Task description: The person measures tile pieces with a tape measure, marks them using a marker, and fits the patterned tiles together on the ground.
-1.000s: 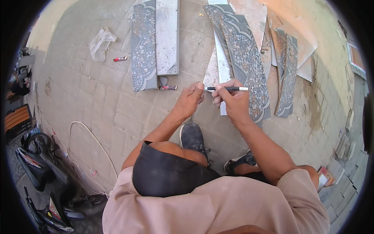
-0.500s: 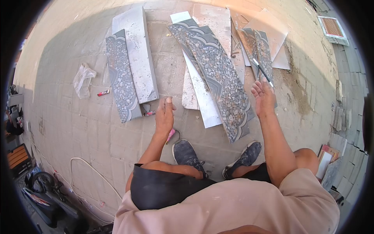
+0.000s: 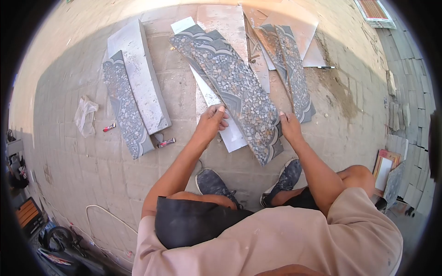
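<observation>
My left hand (image 3: 213,122) is closed at the left edge of a pebble-patterned tile piece (image 3: 244,87), fingers curled against it. At its right edge my right hand (image 3: 290,125) pinches the same piece between thumb and fingers. The piece slants over a narrow white strip (image 3: 234,138). A black and white marker (image 3: 326,67) lies on the paving, right of two narrower pebble-patterned pieces (image 3: 297,76).
At the left lie another pebbled strip (image 3: 123,106), a thick pale slab (image 3: 140,76), a plastic bag (image 3: 86,116) and two small red tubes. Large pale tiles (image 3: 294,25) lie at the back. A white cable (image 3: 103,207) curves at lower left; a motorcycle stands beyond it.
The marker has left my right hand and lies on the ground. Both hands have moved onto the edges of the large pebbled piece. The camera view has shifted right.
</observation>
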The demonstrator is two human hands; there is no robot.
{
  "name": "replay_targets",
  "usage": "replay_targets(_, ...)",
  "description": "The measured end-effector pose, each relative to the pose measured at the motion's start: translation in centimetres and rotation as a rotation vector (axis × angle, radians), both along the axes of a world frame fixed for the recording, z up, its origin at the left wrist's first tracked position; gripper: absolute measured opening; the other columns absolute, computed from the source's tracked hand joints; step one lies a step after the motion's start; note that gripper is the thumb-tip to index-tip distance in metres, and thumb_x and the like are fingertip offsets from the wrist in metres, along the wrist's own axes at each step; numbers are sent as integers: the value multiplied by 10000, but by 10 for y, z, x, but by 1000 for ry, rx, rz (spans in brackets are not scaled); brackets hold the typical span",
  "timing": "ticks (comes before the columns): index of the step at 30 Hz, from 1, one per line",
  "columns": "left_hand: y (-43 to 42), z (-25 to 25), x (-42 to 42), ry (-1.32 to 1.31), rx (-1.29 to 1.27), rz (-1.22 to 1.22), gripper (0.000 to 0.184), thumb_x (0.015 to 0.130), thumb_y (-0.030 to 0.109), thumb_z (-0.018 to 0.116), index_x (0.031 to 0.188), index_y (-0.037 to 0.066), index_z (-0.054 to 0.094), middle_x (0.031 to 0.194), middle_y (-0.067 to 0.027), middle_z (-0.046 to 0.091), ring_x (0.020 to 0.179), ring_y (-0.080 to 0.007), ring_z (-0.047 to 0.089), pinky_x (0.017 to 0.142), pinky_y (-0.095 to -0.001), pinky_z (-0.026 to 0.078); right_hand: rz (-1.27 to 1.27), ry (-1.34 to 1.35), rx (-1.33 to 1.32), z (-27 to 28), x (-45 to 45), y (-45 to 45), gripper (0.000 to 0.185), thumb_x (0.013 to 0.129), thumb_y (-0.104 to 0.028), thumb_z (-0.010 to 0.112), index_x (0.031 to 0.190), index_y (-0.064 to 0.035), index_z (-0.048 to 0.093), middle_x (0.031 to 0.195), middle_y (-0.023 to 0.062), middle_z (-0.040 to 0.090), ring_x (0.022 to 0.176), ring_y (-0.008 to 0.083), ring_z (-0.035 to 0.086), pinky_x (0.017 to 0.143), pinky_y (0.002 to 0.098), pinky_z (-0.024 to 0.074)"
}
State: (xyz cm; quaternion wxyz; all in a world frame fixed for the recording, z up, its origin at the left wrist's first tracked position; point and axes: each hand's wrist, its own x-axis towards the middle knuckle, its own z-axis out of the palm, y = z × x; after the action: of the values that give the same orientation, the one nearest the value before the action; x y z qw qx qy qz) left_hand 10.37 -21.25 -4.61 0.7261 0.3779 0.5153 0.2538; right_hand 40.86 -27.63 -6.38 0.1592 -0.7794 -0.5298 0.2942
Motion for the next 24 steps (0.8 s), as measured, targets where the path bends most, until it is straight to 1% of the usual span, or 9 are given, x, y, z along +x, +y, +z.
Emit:
replay_targets(1, 1, 0, 5, 2, -1, -3, 467, 974, 379, 485, 1198, -29, 526, 993, -115, 591, 792, -150, 577, 702, -263, 472, -3, 2, -1, 5, -3, 0, 357, 947, -279, 475, 930, 55, 600, 952, 273, 590, 909, 456, 547, 823, 492, 421)
replay_targets(4, 3, 0, 20, -2, -63, 34, 465, 961, 338, 517, 1225, -43, 478, 1013, -145, 582, 840, -190, 596, 739, -300, 500, 116, -321, 306, 13, -17, -8, 284, 930, -230, 504, 909, 32, 611, 929, 233, 559, 917, 420, 530, 826, 470, 418)
replay_targets(9, 5, -7, 30, -46, -209, 237, 362, 913, 199, 612, 1145, -45, 481, 996, -156, 583, 795, -207, 612, 711, -328, 538, 183, -52, 241, 16, -45, -10, 252, 923, -193, 505, 939, 30, 620, 935, 219, 547, 918, 391, 526, 839, 450, 415)
replay_targets(13, 5, -8, 38, 46, -153, 239, 312, 896, 168, 638, 1088, -38, 505, 930, -136, 605, 731, -191, 611, 677, -317, 538, 102, -3, 222, 11, -45, -1, 276, 920, -219, 503, 959, 22, 632, 951, 222, 549, 940, 386, 526, 856, 447, 416)
replay_targets(15, 5, -15, 39, 36, -125, 177, 240, 880, 157, 659, 992, -23, 548, 848, -106, 618, 697, -173, 607, 670, -321, 539, 22, -382, 380, 0, -31, 9, 320, 919, -252, 511, 906, 40, 639, 901, 227, 591, 876, 383, 562, 814, 446, 430)
replay_targets(16, 6, -11, 41, 34, -121, 180, 240, 880, 157, 659, 992, -23, 548, 848, -106, 618, 697, -173, 607, 670, -321, 539, 25, -384, 385, -5, -23, 15, 320, 919, -252, 511, 906, 40, 639, 901, 227, 591, 876, 383, 562, 814, 446, 430)
replay_targets(18, 9, -7, 43, 60, -85, 138, 151, 869, 122, 659, 856, -15, 598, 748, -80, 616, 621, -124, 572, 573, -267, 494, -82, 194, 9, -12, -11, 28, 371, 919, -284, 528, 888, 68, 641, 841, 228, 640, 807, 365, 607, 764, 432, 446)
replay_targets(22, 10, -14, 43, -34, -73, 198, 150, 873, 101, 647, 771, 15, 580, 752, -64, 615, 623, -121, 568, 576, -274, 493, -27, 261, 43, -22, -3, 39, 394, 910, -294, 563, 887, 91, 643, 764, 222, 652, 716, 289, 631, 699, 388, 459)
replay_targets(24, 3, -16, 31, -111, -98, 267, 157, 873, 81, 637, 742, 41, 559, 749, -42, 610, 633, -119, 566, 590, -282, 497, -124, 262, -37, -22, -1, 40, 370, 888, -279, 606, 913, 85, 667, 740, 174, 657, 720, 192, 612, 682, 337, 464)
